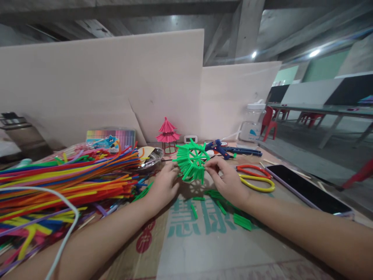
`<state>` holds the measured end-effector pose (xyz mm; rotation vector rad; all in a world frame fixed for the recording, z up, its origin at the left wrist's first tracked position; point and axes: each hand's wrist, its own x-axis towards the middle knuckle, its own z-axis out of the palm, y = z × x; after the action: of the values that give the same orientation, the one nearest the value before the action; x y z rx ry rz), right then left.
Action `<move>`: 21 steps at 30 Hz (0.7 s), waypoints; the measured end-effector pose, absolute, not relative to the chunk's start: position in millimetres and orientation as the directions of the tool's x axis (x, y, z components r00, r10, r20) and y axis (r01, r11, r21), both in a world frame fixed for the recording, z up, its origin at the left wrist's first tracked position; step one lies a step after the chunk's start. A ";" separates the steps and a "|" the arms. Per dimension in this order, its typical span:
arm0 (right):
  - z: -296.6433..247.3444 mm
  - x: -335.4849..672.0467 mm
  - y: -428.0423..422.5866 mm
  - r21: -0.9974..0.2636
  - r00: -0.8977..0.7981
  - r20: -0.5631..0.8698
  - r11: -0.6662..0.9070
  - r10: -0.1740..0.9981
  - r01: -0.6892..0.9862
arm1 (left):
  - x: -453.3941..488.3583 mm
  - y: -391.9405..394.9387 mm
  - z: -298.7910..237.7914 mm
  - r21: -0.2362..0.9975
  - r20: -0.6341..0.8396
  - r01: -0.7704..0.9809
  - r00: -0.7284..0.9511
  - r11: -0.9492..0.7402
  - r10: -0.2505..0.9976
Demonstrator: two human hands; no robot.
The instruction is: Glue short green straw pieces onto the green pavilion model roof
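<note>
Between my two hands a green ring-shaped piece made of pipe cleaners point(190, 171) is held up above the work surface, tilted, with spokes inside and short strips fanning around its rim. My left hand point(166, 182) has its fingers closed on the ring's left edge. At the right edge my right hand point(225, 179) pinches it between thumb and fingertips. Below lie cut green pipe cleaner pieces point(242, 221), some loose and some side by side. A small pink-roofed pavilion model point(167, 134) stands behind the ring.
A big heap of coloured pipe cleaners point(70, 182) fills the left side, with a white cable point(68, 202) crossing it. To the right are scissors point(258, 182), a phone point(309, 190), a blue glue gun point(220, 148) and a clear jug point(252, 122). A marker set point(110, 136) stands behind.
</note>
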<state>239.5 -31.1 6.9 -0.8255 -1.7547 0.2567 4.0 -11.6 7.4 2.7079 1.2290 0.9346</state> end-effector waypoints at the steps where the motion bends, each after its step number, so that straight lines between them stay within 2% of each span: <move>1: 7.8 239.4 -30.2 -0.585 -0.106 0.736 0.707 0.669 0.398 | 4.1 -11.5 7.7 0.271 0.511 0.675 0.502 -0.686 0.697; 5: 6.7 243.9 -15.7 -0.757 0.030 0.590 0.540 0.807 0.367 | 5.3 -10.0 8.4 0.353 0.517 0.651 0.463 -0.672 0.720; 8: 1.8 249.6 -1.1 -0.835 0.067 0.494 0.451 0.867 0.315 | 5.9 -6.9 6.8 0.407 0.538 0.621 0.429 -0.669 0.725; 17: -0.4 243.1 -3.5 -0.889 -0.016 0.436 0.433 0.900 0.151 | 5.8 -4.0 2.0 0.469 0.527 0.610 0.388 -0.639 0.756; 21: 2.7 240.8 -7.2 -0.900 -0.089 0.397 0.406 0.914 0.158 | 6.0 -4.4 2.8 0.463 0.524 0.608 0.399 -0.645 0.752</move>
<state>240.8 -7.2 2.7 -0.9863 -1.5433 0.8453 6.0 -4.4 2.8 2.4563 1.2119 1.0784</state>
